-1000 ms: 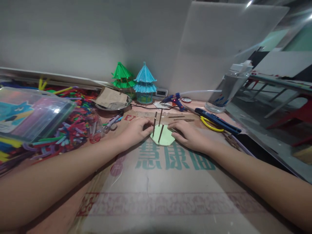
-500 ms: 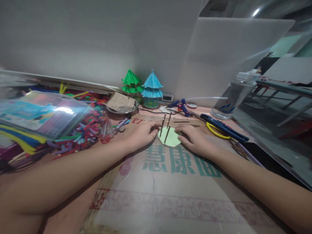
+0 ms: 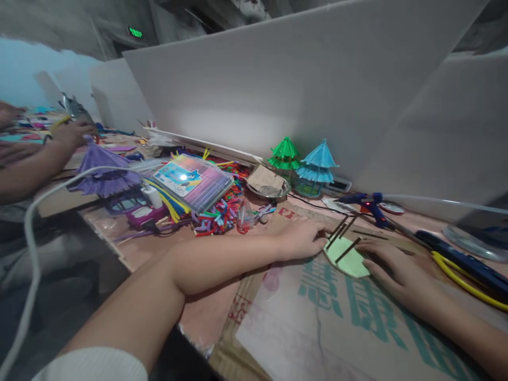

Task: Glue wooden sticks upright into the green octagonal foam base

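A pale green octagonal base [image 3: 349,259] lies on the cardboard, with several thin brown sticks [image 3: 348,250] standing up from it at a tilt in this view. My left hand [image 3: 304,238] is at the base's left edge, its fingers bent and closed on the rim beside the sticks. On the opposite side, my right hand [image 3: 391,264] rests with fingers stretched and thumb apart, its fingertips at the right edge. Loose brown sticks [image 3: 371,234] lie just behind the base. A blue glue gun [image 3: 367,205] with a red light stands beyond my right hand.
Green [image 3: 286,153] and blue [image 3: 317,165] paper-roofed little towers stand at the back; a purple one [image 3: 105,172] is left. Pipe cleaners [image 3: 222,214] surround a plastic marker case [image 3: 194,182]. A yellow-handled cutting tool [image 3: 464,264] lies right. Another person's hand [image 3: 73,132] works far left.
The view has swung to the left, so the base and hands appear farther right; the purple tower and another person's arms have come into sight. Both hands stay at the base.
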Motion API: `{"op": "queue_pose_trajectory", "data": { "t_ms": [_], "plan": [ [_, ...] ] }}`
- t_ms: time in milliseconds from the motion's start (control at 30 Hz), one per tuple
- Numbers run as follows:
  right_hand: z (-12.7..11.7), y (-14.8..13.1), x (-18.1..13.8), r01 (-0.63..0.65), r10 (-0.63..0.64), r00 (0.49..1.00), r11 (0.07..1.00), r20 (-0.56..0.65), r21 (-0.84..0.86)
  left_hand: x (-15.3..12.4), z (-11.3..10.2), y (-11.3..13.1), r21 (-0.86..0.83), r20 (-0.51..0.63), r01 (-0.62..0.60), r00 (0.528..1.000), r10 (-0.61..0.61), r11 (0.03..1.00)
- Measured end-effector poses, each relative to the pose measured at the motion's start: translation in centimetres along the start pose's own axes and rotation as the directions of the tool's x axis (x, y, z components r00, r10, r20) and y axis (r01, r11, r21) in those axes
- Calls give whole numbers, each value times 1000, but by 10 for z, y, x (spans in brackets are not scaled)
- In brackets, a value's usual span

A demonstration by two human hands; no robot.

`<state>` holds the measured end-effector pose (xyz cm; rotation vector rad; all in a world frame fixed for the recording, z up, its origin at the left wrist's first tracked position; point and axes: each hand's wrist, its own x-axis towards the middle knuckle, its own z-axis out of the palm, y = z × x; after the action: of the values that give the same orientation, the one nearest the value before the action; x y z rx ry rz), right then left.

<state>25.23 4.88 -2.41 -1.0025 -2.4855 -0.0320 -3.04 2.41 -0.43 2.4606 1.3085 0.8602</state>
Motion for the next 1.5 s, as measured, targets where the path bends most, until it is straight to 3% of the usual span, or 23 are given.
{"op": "queue_pose_trajectory", "data": {
  "t_ms": [967, 1367, 1500],
  "plan": [
    [-17, -34, 2, -97, 91, 992, 993, 90, 64, -5, -2, 0, -76, -7, -90, 996, 90, 993],
    [-19, -37, 2, -110, 106, 993, 991, 53, 72, -5, 0, 2, -40, -29, -64, 998, 63, 997],
    [-19, -28, 4, -101, 103, 993, 994, -54, 47, -5, 0, 4, -2, -30, -57, 998, 57, 998]
  ]
}}
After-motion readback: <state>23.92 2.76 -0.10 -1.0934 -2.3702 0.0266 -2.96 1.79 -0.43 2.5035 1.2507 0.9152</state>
